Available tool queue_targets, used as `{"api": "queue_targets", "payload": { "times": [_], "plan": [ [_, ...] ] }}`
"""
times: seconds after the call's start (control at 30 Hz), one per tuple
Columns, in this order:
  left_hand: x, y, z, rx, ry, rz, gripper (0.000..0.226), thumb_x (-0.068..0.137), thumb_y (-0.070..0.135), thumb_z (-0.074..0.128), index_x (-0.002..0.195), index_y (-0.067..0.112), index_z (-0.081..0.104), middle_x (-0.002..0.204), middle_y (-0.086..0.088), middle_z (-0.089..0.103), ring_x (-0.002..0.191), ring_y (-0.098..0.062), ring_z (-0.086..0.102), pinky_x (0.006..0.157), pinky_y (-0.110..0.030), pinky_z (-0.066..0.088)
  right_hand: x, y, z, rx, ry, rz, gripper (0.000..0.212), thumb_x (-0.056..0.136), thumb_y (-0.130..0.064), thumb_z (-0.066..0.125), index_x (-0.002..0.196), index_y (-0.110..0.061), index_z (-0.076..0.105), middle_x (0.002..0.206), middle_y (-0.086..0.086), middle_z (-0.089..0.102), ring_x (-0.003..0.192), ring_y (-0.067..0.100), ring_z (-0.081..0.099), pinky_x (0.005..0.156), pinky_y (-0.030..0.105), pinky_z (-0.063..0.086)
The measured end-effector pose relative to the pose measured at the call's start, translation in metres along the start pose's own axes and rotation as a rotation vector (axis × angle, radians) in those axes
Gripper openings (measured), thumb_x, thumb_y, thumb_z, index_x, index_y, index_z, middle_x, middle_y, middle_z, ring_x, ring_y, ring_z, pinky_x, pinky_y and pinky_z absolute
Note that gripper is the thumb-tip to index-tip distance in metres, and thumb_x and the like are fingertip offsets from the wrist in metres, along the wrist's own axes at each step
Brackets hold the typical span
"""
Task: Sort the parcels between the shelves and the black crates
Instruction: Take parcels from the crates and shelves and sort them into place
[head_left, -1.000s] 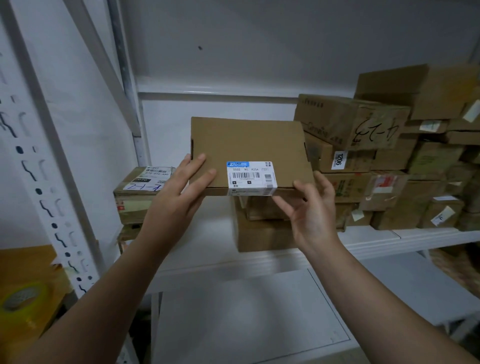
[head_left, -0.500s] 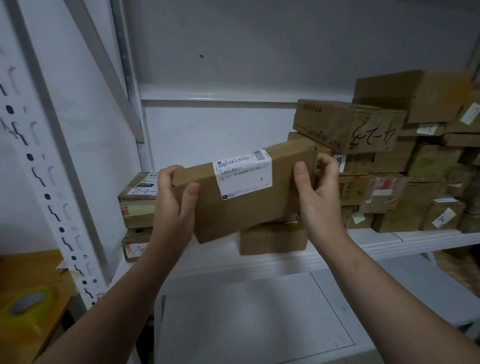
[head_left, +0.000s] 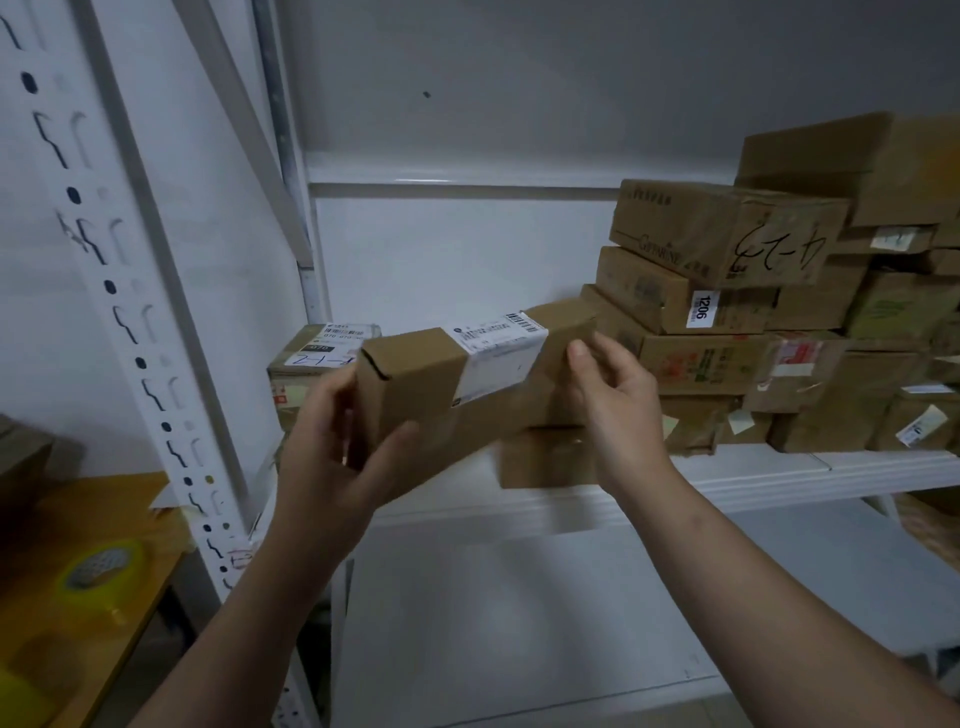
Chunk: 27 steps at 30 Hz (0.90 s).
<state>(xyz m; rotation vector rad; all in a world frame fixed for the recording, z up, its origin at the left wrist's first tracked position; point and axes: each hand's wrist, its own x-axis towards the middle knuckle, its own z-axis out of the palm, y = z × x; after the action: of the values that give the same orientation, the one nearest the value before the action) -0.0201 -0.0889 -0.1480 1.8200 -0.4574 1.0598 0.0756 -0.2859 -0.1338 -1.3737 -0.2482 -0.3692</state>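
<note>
We hold one long brown parcel (head_left: 415, 384) in the air before the upper shelf (head_left: 779, 470), tilted up to the right, with its white label wrapped over the top edge. Our left hand (head_left: 332, 457) grips the near left end, and our right hand (head_left: 618, 395) pinches the far right end. Half a second ago its broad face was toward us; it has since rolled back. Behind it one small box (head_left: 540, 460) sits near the shelf's front edge. Bare board shows between two stacked parcels (head_left: 306, 364) at left and the tall pile (head_left: 753, 312) at right, too many to count. One tape roll (head_left: 98, 569) lies on the desk (head_left: 62, 519).
</note>
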Motion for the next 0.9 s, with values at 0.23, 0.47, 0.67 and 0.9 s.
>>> {"api": "queue_targets", "payload": {
  "times": [0.23, 0.47, 0.67, 0.9],
  "plan": [
    [-0.011, -0.010, -0.001, 0.469, 0.012, 0.384, 0.043, 0.072, 0.024, 0.061, 0.111, 0.011, 0.048, 0.102, -0.006, 0.048, 0.088, -0.015, 0.042, 0.080, -0.009, 0.033, -0.029, -0.026, 0.031, 0.234, -0.269, 0.213, 0.029, 0.098, -0.035, 0.048, 0.117, -0.018, 0.061, 0.110, 0.003, 0.069, 0.101, 0.010, 0.063, 0.060, 0.029, 0.056],
    [-0.009, -0.052, 0.029, 0.662, -0.178, 0.535, 0.039, 0.090, 0.027, 0.058, 0.125, 0.014, 0.047, 0.118, -0.010, 0.054, 0.097, -0.028, 0.053, 0.083, -0.037, 0.038, -0.032, -0.016, 0.035, -0.045, -0.385, 0.062, 0.051, 0.091, -0.004, 0.053, 0.126, -0.039, 0.044, 0.114, -0.010, 0.065, 0.098, 0.000, 0.063, 0.082, 0.020, 0.054],
    [-0.013, -0.075, 0.040, 0.867, -0.419, 0.272, 0.064, 0.082, 0.022, 0.067, 0.139, 0.018, 0.037, 0.137, -0.020, 0.050, 0.120, -0.039, 0.052, 0.096, -0.048, 0.045, -0.025, 0.034, 0.034, -0.573, -0.220, -0.261, 0.040, 0.096, -0.016, 0.051, 0.134, -0.014, 0.040, 0.138, 0.004, 0.039, 0.108, -0.006, 0.036, 0.088, 0.000, 0.033],
    [-0.046, -0.096, 0.044, 0.853, -0.643, 0.112, 0.105, 0.069, -0.001, 0.077, 0.148, 0.025, 0.014, 0.145, -0.011, 0.045, 0.127, -0.037, 0.049, 0.099, -0.045, 0.037, -0.032, 0.084, 0.028, -0.590, -0.294, -0.151, 0.043, 0.100, -0.023, 0.045, 0.141, -0.012, 0.042, 0.143, 0.002, 0.041, 0.123, 0.002, 0.038, 0.091, 0.000, 0.030]
  ]
}}
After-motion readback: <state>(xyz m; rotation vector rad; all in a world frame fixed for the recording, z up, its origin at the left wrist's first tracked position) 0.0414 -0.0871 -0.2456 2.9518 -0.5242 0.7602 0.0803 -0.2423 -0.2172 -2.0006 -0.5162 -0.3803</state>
